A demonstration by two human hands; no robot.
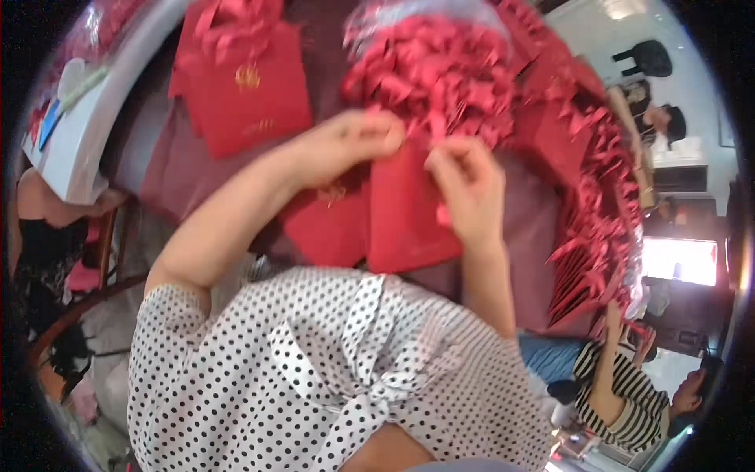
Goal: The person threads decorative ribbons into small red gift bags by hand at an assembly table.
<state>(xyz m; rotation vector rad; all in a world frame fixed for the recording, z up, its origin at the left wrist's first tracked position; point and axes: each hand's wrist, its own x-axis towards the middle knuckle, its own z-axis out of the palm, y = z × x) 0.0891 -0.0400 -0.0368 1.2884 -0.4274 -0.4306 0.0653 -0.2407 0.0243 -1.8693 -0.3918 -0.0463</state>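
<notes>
An upright red gift bag (409, 212) with a flat front lies before me on the dark red tablecloth. At its upper edge my left hand (363, 140) is closed, thumb and fingers pinched together on red ribbon. Just to the right, my right hand (474, 177) is closed too, its fingertips pinching the ribbon. A short ribbon end (443, 215) hangs below the right hand. The exact grip of each hand is partly hidden by the fingers. Under my left forearm lies another red bag (330, 224) with a gold emblem, partly beneath the first.
A large heap of red ribbon bows (440, 75) in clear plastic lies beyond my hands. Red bags with gold print (255, 102) are stacked at the far left. Rows of ribboned bags (586, 220) line the right side. A person in a striped shirt (625, 393) sits at the right.
</notes>
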